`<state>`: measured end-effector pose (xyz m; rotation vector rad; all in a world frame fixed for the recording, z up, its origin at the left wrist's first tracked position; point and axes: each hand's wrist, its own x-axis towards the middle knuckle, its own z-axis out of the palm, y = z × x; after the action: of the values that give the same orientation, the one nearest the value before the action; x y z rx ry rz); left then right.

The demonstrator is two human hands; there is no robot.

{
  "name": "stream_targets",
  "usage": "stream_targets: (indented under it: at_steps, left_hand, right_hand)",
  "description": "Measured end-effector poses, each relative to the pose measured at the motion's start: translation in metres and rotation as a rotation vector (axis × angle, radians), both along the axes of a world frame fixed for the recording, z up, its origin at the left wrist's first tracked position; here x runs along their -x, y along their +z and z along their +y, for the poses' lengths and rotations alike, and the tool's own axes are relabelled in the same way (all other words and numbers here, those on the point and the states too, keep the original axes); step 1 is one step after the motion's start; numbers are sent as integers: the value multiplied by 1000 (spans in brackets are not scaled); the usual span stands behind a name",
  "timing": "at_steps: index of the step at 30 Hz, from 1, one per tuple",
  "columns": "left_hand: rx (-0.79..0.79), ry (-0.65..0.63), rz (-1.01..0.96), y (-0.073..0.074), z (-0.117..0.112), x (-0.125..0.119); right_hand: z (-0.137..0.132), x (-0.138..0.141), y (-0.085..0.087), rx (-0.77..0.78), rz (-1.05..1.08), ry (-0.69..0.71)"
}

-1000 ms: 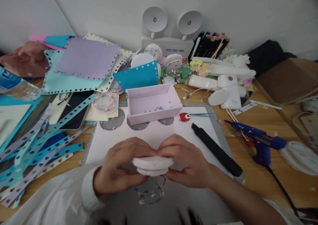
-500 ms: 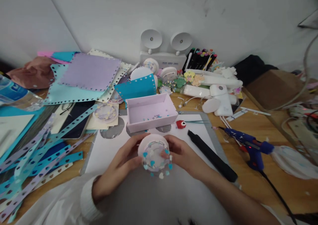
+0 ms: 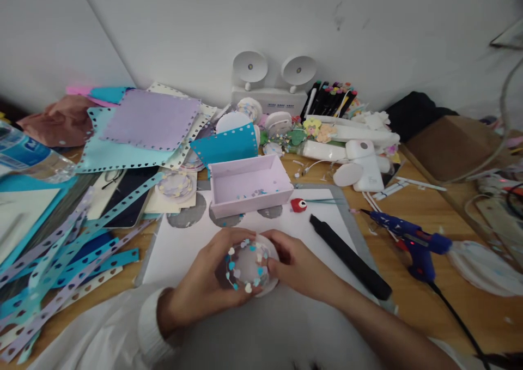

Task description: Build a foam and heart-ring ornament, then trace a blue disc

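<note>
Both my hands hold a round white disc (image 3: 250, 265) whose face carries a ring of small blue, white and cream paper hearts. My left hand (image 3: 208, 285) cups it from the left with its fingers curled round the rim. My right hand (image 3: 298, 266) pinches its right edge. The disc's face is tilted up towards me, just above a white sheet (image 3: 188, 239) on a grey cutting mat (image 3: 359, 231). A shallow lilac tray (image 3: 249, 185) with scattered confetti stands right behind the disc.
A black pen-like tool (image 3: 349, 256) and a small red piece (image 3: 298, 204) lie to the right on the sheet. A blue glue gun (image 3: 412, 239) rests further right. Punched paper strips (image 3: 65, 250) and coloured sheets (image 3: 139, 122) cover the left side. Markers (image 3: 330, 95), a twin-headed lamp (image 3: 272, 78) and white devices line the back.
The disc, held edge-on a second ago, was turned face up, showing its ring of hearts. It has since dropped slightly and moved left, with my left hand wrapping further round it.
</note>
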<state>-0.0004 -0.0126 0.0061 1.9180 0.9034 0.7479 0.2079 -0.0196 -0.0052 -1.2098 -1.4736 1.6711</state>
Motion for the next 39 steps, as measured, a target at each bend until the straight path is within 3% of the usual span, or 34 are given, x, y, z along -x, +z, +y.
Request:
stream_targets:
  at_steps: [3,8,10,14,17,30,39]
  left_hand:
    - [7,43,13,1,0,-1]
    - [-120,48,58,1,1,-2]
    - [-182,0,97,-1,0,-2]
    - [-265,-52,162,-3,-1,-4]
    - [-290,-52,181,-4,-1,-4]
    - [-226,-99,110,-7,-1,-2]
    - [-235,-91,104,-7,1,-3]
  right_hand:
    - [1,-4,2,-128,-148,-65]
    - [3,-12,14,-492,-181,-351]
    - [2,-12,18,-597,-173,-320]
    - [0,-6,21,-706,-195,-123]
    - [-1,-3,20,-691,-236,-58]
    - [-4,0,16,-453,-170,-18]
    - [-7,3,12,-505,-176,-60]
